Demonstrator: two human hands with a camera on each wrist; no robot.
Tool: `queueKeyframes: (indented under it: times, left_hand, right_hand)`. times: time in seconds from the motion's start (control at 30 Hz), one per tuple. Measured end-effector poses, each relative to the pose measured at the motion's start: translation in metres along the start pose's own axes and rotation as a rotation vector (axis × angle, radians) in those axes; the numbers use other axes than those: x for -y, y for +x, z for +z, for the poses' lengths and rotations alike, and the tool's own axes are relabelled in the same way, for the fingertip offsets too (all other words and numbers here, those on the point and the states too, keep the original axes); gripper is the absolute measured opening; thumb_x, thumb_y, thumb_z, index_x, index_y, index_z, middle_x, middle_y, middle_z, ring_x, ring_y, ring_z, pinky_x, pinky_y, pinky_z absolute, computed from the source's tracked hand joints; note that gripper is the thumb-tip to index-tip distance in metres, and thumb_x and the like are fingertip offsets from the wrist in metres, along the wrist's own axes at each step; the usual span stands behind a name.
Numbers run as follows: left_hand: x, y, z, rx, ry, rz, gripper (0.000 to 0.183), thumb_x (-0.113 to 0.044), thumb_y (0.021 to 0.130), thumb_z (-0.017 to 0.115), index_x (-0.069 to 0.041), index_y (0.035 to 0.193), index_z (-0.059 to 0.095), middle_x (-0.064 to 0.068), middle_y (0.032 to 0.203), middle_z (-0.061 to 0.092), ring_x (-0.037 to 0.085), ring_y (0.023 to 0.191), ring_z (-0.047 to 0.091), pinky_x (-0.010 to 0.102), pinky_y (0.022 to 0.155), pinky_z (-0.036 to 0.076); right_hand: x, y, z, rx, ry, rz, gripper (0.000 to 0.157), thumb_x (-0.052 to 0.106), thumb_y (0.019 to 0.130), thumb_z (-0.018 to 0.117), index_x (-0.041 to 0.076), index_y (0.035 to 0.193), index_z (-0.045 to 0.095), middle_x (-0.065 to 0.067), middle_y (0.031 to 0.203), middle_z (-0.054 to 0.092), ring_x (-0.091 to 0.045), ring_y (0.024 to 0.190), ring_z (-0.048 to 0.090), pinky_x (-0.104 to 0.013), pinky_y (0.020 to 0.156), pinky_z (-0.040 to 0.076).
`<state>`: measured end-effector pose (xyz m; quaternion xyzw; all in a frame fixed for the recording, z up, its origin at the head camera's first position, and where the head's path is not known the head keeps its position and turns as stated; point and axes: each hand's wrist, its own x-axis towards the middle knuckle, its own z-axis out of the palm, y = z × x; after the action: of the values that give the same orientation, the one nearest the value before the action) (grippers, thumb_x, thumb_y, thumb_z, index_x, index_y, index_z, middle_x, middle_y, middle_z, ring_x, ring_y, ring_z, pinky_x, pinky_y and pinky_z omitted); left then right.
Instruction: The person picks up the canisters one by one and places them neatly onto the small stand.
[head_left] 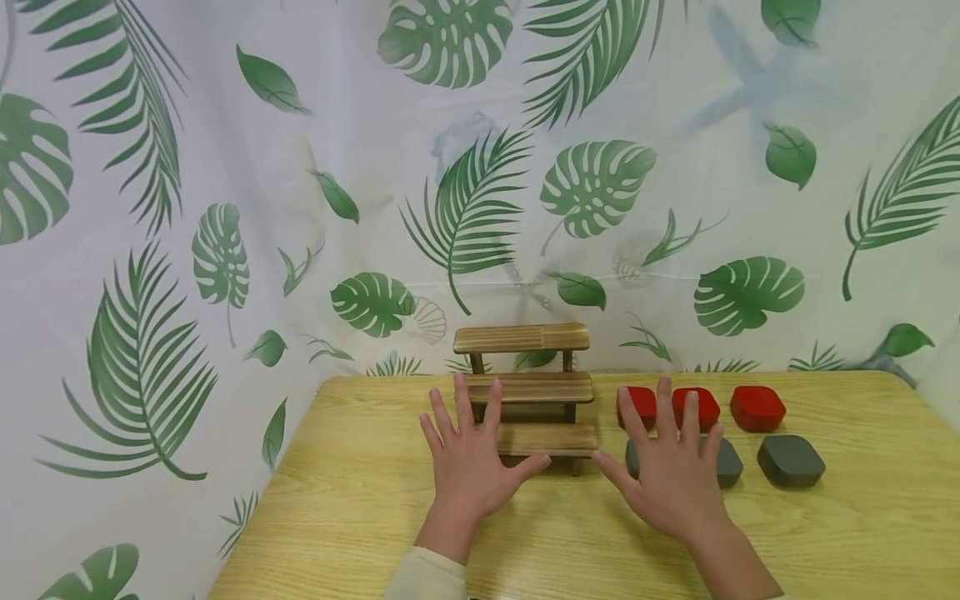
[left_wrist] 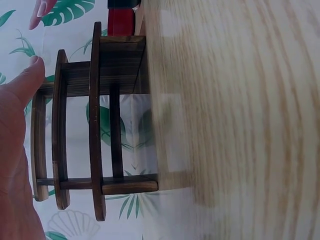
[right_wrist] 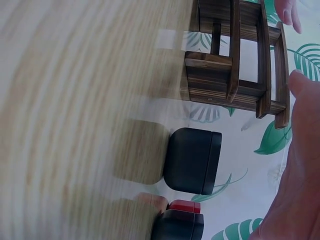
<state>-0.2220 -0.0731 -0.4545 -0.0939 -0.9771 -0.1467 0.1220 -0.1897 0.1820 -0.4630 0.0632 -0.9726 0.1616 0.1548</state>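
Note:
In the head view, my left hand (head_left: pixel 468 475) is held up with fingers spread, in front of a brown wooden three-tier stand (head_left: pixel 547 387). Its fingers overlap the stand's left part in that view, and it holds nothing. My right hand (head_left: pixel 675 483), likewise spread and holding nothing, is in front of small rounded boxes. Three are red, including the rightmost red box (head_left: pixel 759 408). In the nearer row are dark grey ones, among them the rightmost grey box (head_left: pixel 791 461); my right hand partly hides this row. The right wrist view shows a dark box (right_wrist: pixel 189 160) with a lid seam.
Everything stands on a light wood-grain table (head_left: pixel 345 500). A white cloth backdrop (head_left: pixel 360 242) with green leaf prints rises behind the table and along its left side. The stand is near the table's back edge, left of the boxes.

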Motion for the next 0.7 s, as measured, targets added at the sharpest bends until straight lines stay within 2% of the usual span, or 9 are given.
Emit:
queueKeyframes:
  times: [0.2,0.3,0.4,0.57,0.7]
  left_hand:
    - [0.002,0.000,0.002,-0.015,-0.013,0.002,0.114,-0.086,0.073,0.057,-0.032,0.162,0.010,0.007,0.161,-0.028,0.041,0.141,-0.029,0.066,0.109,-0.010]
    - [0.003,0.001,0.003,-0.016,-0.016,-0.005,0.117,-0.087,0.072,0.057,-0.035,0.162,0.004,0.007,0.161,-0.028,0.041,0.142,-0.028,0.065,0.110,-0.008]
    - [0.004,0.003,0.005,-0.014,-0.020,-0.015,0.122,-0.090,0.069,0.057,-0.037,0.160,-0.003,0.007,0.160,-0.029,0.041,0.142,-0.026,0.064,0.112,-0.004]
    - [0.008,0.006,0.011,-0.016,-0.104,-0.026,0.131,-0.087,0.064,0.065,-0.031,0.161,-0.003,0.008,0.162,-0.025,0.044,0.144,-0.019,0.063,0.113,0.007]
    - [0.013,0.010,0.017,0.003,-0.194,-0.064,0.138,-0.081,0.061,0.074,-0.027,0.162,-0.003,0.009,0.162,-0.023,0.045,0.146,-0.011,0.060,0.113,0.015]
  right_hand:
    - [-0.001,-0.001,0.001,-0.008,0.008,0.000,0.095,0.074,0.091,0.047,0.027,0.163,0.006,-0.016,0.163,-0.019,-0.052,0.143,-0.013,-0.078,0.101,-0.005]
    - [-0.002,-0.001,0.003,-0.015,0.022,-0.006,0.096,0.073,0.091,0.049,0.026,0.163,0.005,-0.016,0.163,-0.018,-0.051,0.143,-0.014,-0.077,0.103,-0.003]
    - [-0.002,-0.001,0.003,-0.029,0.053,-0.013,0.098,0.072,0.090,0.052,0.025,0.163,0.006,-0.016,0.163,-0.016,-0.052,0.144,-0.009,-0.075,0.105,0.003]
    - [-0.002,0.001,0.003,-0.037,0.128,0.006,0.106,0.073,0.086,0.058,0.021,0.163,0.005,-0.019,0.164,-0.009,-0.051,0.145,0.001,-0.075,0.103,0.017]
    - [-0.004,0.002,0.004,-0.021,0.192,0.060,0.112,0.074,0.083,0.061,0.020,0.163,0.002,-0.023,0.163,0.000,-0.052,0.144,0.009,-0.076,0.099,0.023]
